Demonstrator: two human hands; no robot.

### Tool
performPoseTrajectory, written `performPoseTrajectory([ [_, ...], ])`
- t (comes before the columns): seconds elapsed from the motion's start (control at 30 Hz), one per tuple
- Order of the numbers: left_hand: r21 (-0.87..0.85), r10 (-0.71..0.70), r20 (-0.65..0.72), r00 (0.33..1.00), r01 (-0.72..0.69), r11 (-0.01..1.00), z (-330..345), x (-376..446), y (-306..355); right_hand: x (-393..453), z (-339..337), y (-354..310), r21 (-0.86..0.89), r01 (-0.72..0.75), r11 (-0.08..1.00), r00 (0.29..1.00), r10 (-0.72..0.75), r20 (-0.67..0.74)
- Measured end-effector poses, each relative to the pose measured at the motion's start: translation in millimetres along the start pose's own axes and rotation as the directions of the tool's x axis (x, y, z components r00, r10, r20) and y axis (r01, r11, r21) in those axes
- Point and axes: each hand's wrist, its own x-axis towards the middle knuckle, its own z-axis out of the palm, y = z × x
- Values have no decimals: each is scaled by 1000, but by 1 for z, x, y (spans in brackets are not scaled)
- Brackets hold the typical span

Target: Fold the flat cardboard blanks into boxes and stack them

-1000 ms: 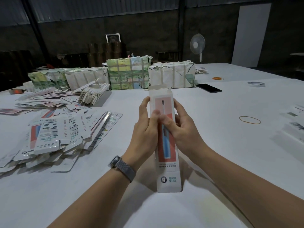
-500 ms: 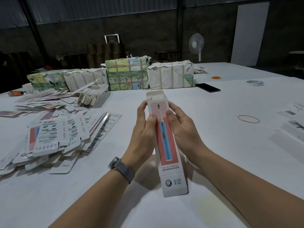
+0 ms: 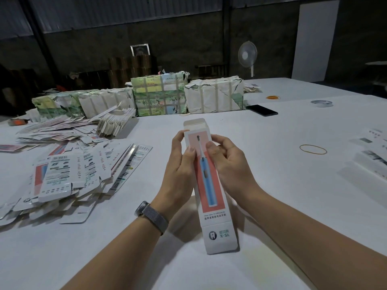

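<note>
A long narrow toothbrush box (image 3: 209, 185), white with a salmon panel and a blue brush printed on it, is held above the white table (image 3: 282, 185). My left hand (image 3: 180, 172) grips its left side near the far end, thumb on the front. My right hand (image 3: 230, 166) grips the right side, thumb on the printed face. The far end flap stands open; the near flap with the tooth logo hangs unfolded. A loose heap of flat blanks (image 3: 69, 170) lies to the left. Folded boxes (image 3: 372, 151) lie at the right edge.
Wrapped bundles (image 3: 159, 95) line the back of the table. A black phone (image 3: 262, 110), a tape roll (image 3: 321, 103) and rubber bands (image 3: 313, 149) lie on the right half. A fan (image 3: 247, 54) stands behind.
The box has tilted, its near end swinging right and toward me. Both thumbs have slid apart, uncovering the printed brush.
</note>
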Motion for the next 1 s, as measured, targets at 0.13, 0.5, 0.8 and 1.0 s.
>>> performPoseTrajectory([
  [0.13,33,-3,43,999,2,999,5,-3,-2,3,-3,-4,1,27,1000,1000,-27,5],
  [0.5,93,-14,75,997,7,996,2,-1,-6,2,-5,-1,85,-8,996,1000,8,8],
  [0.8,25,-55,135,989,52,998,6,-4,-6,4,-7,2,101,-6,995,998,13,-68],
  [1.0,-41,-117,161,980,125,991,4,-6,-5,3,-7,1,146,42,988,992,-24,-122],
])
